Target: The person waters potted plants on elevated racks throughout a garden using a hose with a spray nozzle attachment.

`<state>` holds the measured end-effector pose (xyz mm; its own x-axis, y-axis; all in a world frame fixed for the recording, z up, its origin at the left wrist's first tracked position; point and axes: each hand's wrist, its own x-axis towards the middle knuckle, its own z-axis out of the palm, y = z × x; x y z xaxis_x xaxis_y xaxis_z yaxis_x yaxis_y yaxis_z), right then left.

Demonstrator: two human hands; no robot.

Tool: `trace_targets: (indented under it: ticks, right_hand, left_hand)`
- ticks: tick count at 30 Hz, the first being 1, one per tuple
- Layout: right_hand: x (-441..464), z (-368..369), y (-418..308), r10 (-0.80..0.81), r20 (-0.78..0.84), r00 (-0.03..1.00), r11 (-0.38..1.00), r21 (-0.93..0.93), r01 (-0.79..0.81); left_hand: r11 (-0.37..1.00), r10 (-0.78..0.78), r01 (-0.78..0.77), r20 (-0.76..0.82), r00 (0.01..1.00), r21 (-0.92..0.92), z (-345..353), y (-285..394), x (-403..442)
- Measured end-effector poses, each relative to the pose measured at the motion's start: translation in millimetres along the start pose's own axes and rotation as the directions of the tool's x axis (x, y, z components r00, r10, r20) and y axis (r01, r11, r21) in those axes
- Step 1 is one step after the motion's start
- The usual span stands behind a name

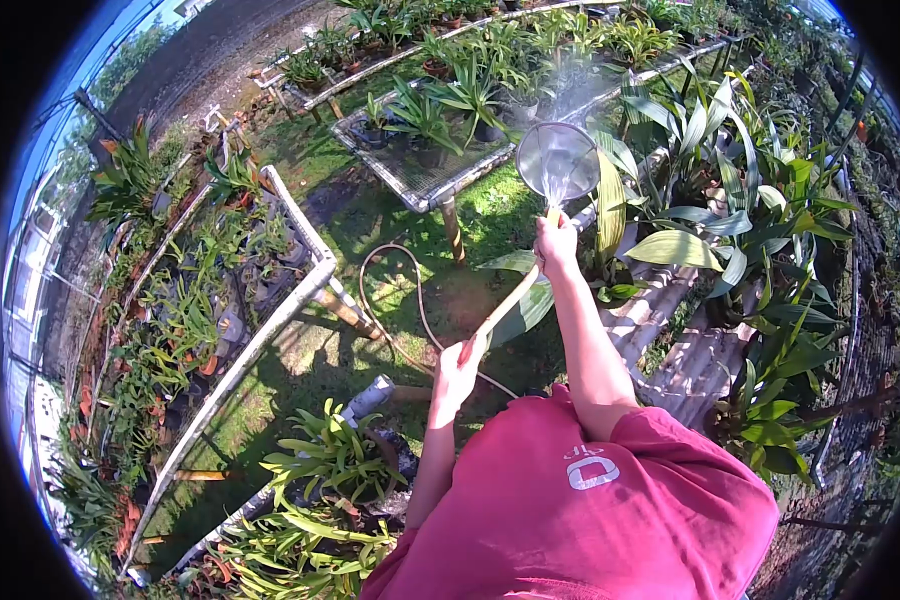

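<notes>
My right hand (pixel 556 240) is closed around the front end of a garden hose (pixel 510 302), just behind its yellowish tip. Water shoots away from the tip into a round, dark-rimmed mesh piece (pixel 558 160) like a strainer, and a fine spray spreads beyond it. How that piece is held is hidden by the water and my fingers. Further back along the same hose, my left hand (pixel 456 372) is wrapped round it. Broad-leaved potted plants (pixel 705 225) stand close to the right of my right hand.
A mesh-topped bench (pixel 420 185) with potted plants stands ahead. On the left, a pale-framed bench (pixel 300 225) holds many pots. The hose's loop (pixel 395 250) lies on the grass. Leafy plants (pixel 340 455) grow near my left elbow; corrugated sheets (pixel 685 350) lie at right.
</notes>
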<state>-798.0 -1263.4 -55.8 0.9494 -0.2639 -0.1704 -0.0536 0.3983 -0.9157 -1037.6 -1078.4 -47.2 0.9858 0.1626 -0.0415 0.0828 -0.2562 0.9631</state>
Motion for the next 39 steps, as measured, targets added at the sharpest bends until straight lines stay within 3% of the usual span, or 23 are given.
trace_targets:
  ticks: [8,12,16,22,25,28,39]
  right_hand:
    - [-13.8,20.8,3.2,0.11,0.111,0.988,0.994,0.01,-0.111]
    - [-16.8,35.1,12.0,0.141,0.119,0.983,0.99,-0.037,-0.137]
    - [-21.0,47.3,26.9,0.179,0.22,0.959,0.984,-0.053,-0.172]
    - [-38.3,75.6,35.2,0.215,0.327,0.92,0.977,-0.073,-0.202]
    - [-46.8,86.4,31.9,0.223,0.37,0.902,0.975,-0.096,-0.202]
    - [-50.7,90.5,33.3,0.228,0.426,0.876,0.972,-0.155,-0.178]
    - [-53.0,112.3,46.5,0.33,0.507,0.797,0.942,-0.23,-0.244]
  left_hand:
    - [0.998,0.053,-0.055,-0.033,0.998,-0.043,-12.5,-10.9,-7.3]
    - [1.0,0.003,-0.005,-0.075,0.997,-0.021,-16.5,-15.4,-14.5]
    - [0.993,0.026,-0.039,-0.111,0.993,-0.113,-22.9,-16.0,-23.1]
    - [0.995,-0.053,0.035,-0.193,0.98,-0.096,-33.0,-22.2,-41.5]
    - [0.999,0.015,-0.023,-0.26,0.965,-0.027,-33.4,-28.3,-46.9]
    - [0.997,-0.061,0.046,-0.27,0.961,-0.061,-35.1,-26.1,-51.8]
    - [1.0,-0.026,0.026,-0.32,0.947,-0.004,-40.7,-32.3,-60.1]
